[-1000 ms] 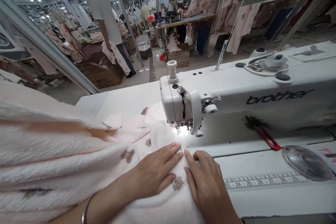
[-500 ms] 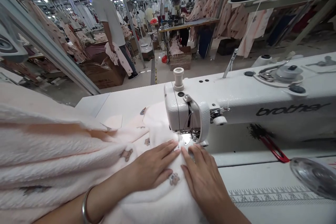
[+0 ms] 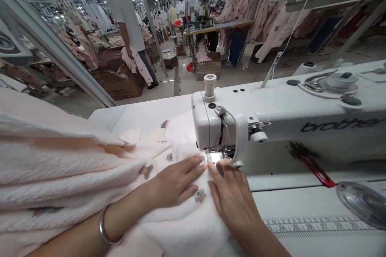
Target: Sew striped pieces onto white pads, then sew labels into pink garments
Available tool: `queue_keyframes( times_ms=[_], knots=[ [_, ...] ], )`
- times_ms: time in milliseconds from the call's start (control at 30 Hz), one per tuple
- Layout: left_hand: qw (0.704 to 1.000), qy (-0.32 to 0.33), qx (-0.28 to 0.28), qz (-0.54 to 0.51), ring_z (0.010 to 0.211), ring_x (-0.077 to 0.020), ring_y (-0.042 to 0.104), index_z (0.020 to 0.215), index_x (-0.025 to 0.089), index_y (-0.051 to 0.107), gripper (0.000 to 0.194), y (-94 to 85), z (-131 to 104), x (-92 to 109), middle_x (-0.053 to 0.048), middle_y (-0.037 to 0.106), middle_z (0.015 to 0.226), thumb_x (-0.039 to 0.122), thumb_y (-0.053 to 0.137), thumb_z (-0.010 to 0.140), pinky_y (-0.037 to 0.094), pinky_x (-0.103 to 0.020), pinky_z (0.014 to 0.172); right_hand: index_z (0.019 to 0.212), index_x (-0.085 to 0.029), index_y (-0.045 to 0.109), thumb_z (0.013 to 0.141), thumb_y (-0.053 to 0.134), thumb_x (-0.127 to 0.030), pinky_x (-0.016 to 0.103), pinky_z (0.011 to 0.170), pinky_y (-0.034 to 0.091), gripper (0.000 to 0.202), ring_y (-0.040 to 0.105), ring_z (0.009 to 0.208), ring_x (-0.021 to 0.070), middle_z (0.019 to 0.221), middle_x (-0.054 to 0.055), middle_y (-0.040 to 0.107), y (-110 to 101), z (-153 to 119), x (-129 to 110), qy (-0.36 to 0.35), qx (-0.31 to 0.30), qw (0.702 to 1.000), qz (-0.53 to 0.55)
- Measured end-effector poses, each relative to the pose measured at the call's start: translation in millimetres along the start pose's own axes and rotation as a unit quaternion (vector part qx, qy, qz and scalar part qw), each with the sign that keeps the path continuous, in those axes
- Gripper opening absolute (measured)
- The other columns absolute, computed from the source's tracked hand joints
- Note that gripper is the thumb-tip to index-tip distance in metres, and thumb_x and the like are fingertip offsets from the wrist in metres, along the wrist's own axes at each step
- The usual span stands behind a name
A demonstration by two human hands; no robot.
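Observation:
Pale pink fleece fabric (image 3: 183,227) printed with small bears spreads under both hands, its edge at the sewing machine's (image 3: 208,122) lit needle area. My left hand (image 3: 176,182) lies flat on the cloth, fingers stretched toward the presser foot, a silver bangle on the wrist. My right hand (image 3: 233,196) rests along the cloth's right edge, index finger extended beside the foot and thumb apart, the other fingers bent beside the needle plate. What lies under the right fingertips is hidden. Neither hand visibly grips anything.
Bunched fleece (image 3: 54,168) fills the left side. Right of the machine head lie a red-handled brush (image 3: 319,170) and a clear round dish (image 3: 362,200); a printed ruler (image 3: 313,225) runs along the front. Beyond stand a person (image 3: 128,20), cartons (image 3: 119,82) and hanging garments.
The view has shifted slightly, so the machine appears a little further right. Both hands stay by the presser foot with almost the same pose on the fabric.

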State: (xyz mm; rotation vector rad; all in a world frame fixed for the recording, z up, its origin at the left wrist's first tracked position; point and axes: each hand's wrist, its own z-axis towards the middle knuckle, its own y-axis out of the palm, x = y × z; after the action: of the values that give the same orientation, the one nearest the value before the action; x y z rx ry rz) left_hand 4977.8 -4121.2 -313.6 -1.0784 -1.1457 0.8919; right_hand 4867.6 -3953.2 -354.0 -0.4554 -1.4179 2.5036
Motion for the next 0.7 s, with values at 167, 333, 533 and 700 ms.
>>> queue_keyframes(
  times_ms=[167, 333, 533, 700],
  knots=[
    [1.0, 0.012, 0.011, -0.003, 0.136, -0.0263, 0.027, 0.136, 0.01, 0.032, 0.047, -2.2, 2, -1, -0.018, 0.034, 0.143, 0.025, 0.04, 0.092, 0.034, -0.042, 0.11, 0.118, -0.008, 0.056, 0.088, 0.043, -0.017, 0.046, 0.082, 0.047, 0.034, 0.047, 0.103, 0.0318, 0.112, 0.018, 0.05, -1, -1, 1, 0.002, -0.004, 1.0, 0.005],
    [1.0, 0.009, 0.004, 0.002, 0.135, -0.0275, 0.029, 0.136, 0.011, 0.032, 0.047, -1.6, 2, -1, -0.018, 0.035, 0.143, 0.026, 0.039, 0.092, 0.036, -0.043, 0.109, 0.119, -0.011, 0.056, 0.088, 0.044, -0.017, 0.045, 0.085, 0.047, 0.034, 0.045, 0.106, 0.0309, 0.109, 0.017, 0.05, -3, -5, 4, -0.001, -0.019, 1.0, 0.017],
    [1.0, -0.006, 0.005, -0.006, 0.133, -0.0271, 0.033, 0.133, 0.012, 0.035, 0.043, -3.2, 7, -8, -0.016, 0.037, 0.14, 0.025, 0.04, 0.092, 0.039, -0.042, 0.106, 0.122, -0.012, 0.055, 0.088, 0.045, -0.018, 0.047, 0.084, 0.047, 0.035, 0.045, 0.108, 0.0326, 0.115, 0.018, 0.048, 0, -3, 5, 0.007, -0.028, 1.0, 0.01],
    [0.999, -0.022, 0.0, -0.029, 0.125, -0.0239, 0.042, 0.13, 0.015, 0.037, 0.04, -7.6, 12, -14, -0.014, 0.043, 0.134, 0.026, 0.04, 0.092, 0.042, -0.039, 0.102, 0.124, -0.009, 0.052, 0.09, 0.043, -0.019, 0.047, 0.083, 0.048, 0.036, 0.044, 0.109, 0.033, 0.115, 0.019, 0.047, 1, -3, 5, 0.015, -0.024, 0.999, 0.016]
  ],
)
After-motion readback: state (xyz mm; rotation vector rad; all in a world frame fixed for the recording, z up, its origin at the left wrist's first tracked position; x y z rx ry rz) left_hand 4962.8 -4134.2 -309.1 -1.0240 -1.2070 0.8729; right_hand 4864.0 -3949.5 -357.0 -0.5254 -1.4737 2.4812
